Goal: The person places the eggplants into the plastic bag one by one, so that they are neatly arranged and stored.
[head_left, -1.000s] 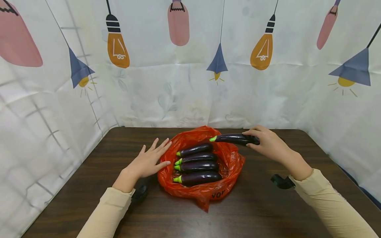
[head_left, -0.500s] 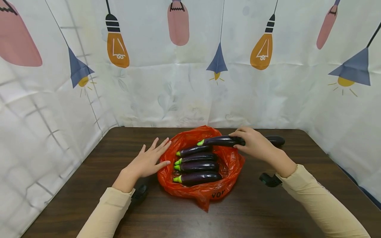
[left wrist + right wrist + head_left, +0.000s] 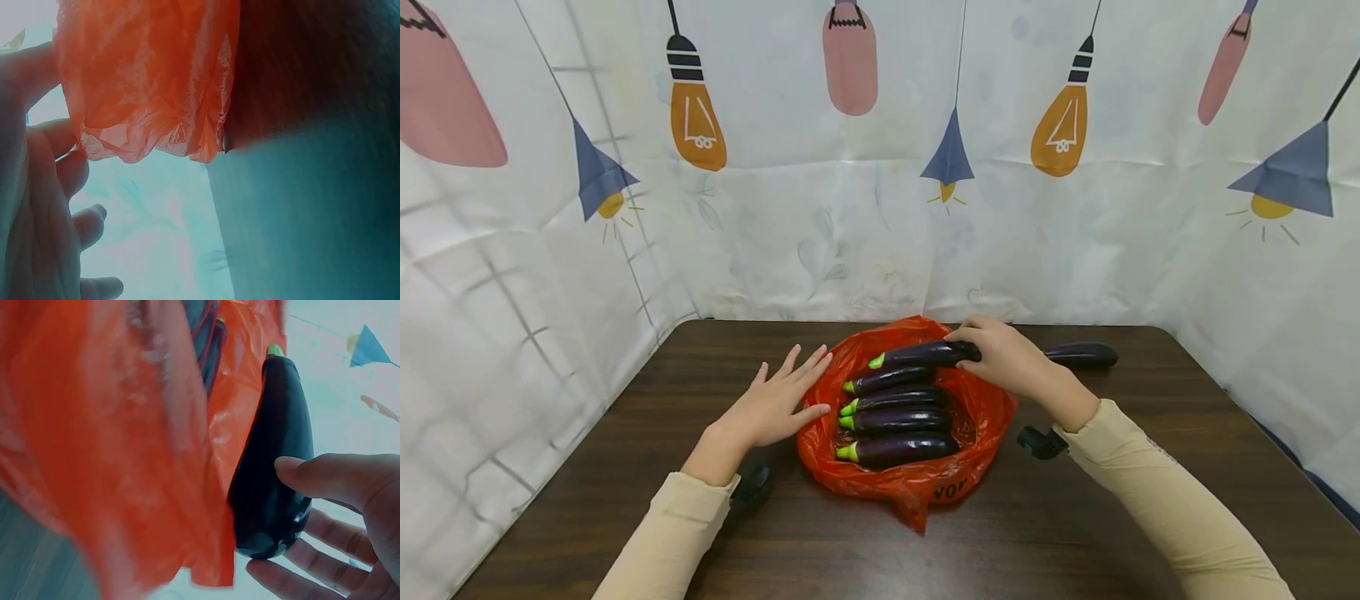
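Observation:
My right hand (image 3: 1006, 357) holds an eggplant (image 3: 917, 355) by its thick end, over the far part of a red plastic bag (image 3: 917, 500). The green stem of this eggplant points left. In the right wrist view, the thumb and fingers pinch the eggplant (image 3: 278, 450) beside the bag's wall (image 3: 137, 456). Several more eggplants (image 3: 898, 448) lie side by side in the bag, green stems to the left. My left hand (image 3: 771, 407) has its fingers spread at the bag's left rim. In the left wrist view, its fingers (image 3: 59, 137) touch the red plastic (image 3: 150, 75).
Another eggplant (image 3: 1082, 355) lies on the dark wooden table (image 3: 1000, 533), right of the bag and partly hidden by my right hand. A white patterned cloth (image 3: 880, 242) hangs behind the table and along both sides.
My right hand has moved left with the eggplant, from beside the bag to over its far part. The eggplant on the table has come into view. My left hand has stayed in place.

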`<action>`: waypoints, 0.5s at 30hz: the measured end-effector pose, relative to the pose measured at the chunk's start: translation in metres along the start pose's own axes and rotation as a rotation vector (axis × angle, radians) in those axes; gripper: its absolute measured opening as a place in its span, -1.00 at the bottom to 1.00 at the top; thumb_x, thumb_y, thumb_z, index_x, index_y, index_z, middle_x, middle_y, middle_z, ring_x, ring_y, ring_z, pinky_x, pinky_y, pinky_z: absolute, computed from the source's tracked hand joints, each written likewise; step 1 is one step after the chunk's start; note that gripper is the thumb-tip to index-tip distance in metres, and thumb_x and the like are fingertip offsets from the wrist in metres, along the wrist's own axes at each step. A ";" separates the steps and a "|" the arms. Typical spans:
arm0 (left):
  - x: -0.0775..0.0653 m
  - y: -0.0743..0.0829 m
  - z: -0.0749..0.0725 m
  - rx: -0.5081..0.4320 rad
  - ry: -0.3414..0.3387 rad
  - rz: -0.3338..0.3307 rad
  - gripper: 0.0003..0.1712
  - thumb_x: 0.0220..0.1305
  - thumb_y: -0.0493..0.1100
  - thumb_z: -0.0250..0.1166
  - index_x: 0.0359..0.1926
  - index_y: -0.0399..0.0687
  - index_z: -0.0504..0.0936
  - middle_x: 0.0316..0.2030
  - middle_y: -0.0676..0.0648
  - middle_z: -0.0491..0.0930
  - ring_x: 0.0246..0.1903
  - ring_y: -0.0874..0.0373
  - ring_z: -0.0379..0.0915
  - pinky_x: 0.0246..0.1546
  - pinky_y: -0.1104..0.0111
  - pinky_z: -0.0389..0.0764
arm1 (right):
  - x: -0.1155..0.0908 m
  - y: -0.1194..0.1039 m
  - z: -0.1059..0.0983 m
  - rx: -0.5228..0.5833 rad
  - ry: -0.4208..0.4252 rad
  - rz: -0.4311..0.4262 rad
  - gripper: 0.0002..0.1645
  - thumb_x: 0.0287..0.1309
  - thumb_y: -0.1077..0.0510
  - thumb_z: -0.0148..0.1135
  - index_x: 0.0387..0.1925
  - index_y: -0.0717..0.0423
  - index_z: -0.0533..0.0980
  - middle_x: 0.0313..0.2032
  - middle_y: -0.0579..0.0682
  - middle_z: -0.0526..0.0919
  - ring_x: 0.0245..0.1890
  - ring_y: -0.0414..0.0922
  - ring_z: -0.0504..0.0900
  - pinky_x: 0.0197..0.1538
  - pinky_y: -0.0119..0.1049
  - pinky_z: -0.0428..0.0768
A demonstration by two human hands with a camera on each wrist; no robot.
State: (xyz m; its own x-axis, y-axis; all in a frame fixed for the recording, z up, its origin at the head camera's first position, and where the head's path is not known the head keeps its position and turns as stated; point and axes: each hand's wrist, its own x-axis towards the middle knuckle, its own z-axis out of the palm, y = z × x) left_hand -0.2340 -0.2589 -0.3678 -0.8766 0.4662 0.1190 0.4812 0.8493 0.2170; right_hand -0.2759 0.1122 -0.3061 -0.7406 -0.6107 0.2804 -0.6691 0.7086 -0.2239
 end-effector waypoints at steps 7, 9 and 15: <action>-0.001 0.001 -0.002 -0.004 0.007 0.001 -0.08 0.49 0.23 0.16 0.65 -0.01 0.03 0.62 -0.08 -0.07 0.57 -0.27 -0.29 0.34 -0.46 -0.22 | 0.019 -0.011 0.006 -0.023 -0.043 -0.014 -0.53 0.20 0.26 0.47 0.16 0.18 0.65 -0.02 0.13 0.61 -0.10 0.03 0.62 -0.07 -0.08 0.66; -0.001 0.001 -0.002 -0.001 0.007 0.001 -0.08 0.49 0.23 0.15 0.65 -0.01 0.03 0.62 -0.08 -0.08 0.57 -0.27 -0.29 0.34 -0.47 -0.22 | 0.024 -0.013 0.008 -0.037 -0.058 -0.012 -0.53 0.21 0.26 0.47 0.16 0.18 0.64 -0.03 0.14 0.61 -0.10 0.03 0.63 -0.06 -0.09 0.66; 0.000 0.001 -0.003 0.001 0.010 0.001 -0.08 0.49 0.24 0.15 0.65 0.00 0.03 0.62 -0.07 -0.08 0.58 -0.25 -0.32 0.34 -0.47 -0.23 | 0.035 -0.016 0.018 -0.082 -0.087 -0.008 -0.53 0.19 0.24 0.49 0.15 0.18 0.65 -0.01 0.16 0.62 -0.03 0.07 0.64 0.03 -0.06 0.66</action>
State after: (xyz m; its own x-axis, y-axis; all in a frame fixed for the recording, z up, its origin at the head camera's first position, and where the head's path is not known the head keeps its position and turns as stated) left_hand -0.2333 -0.2593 -0.3650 -0.8759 0.4649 0.1294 0.4825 0.8489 0.2160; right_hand -0.2917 0.0732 -0.3091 -0.7403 -0.6421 0.1990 -0.6702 0.7281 -0.1441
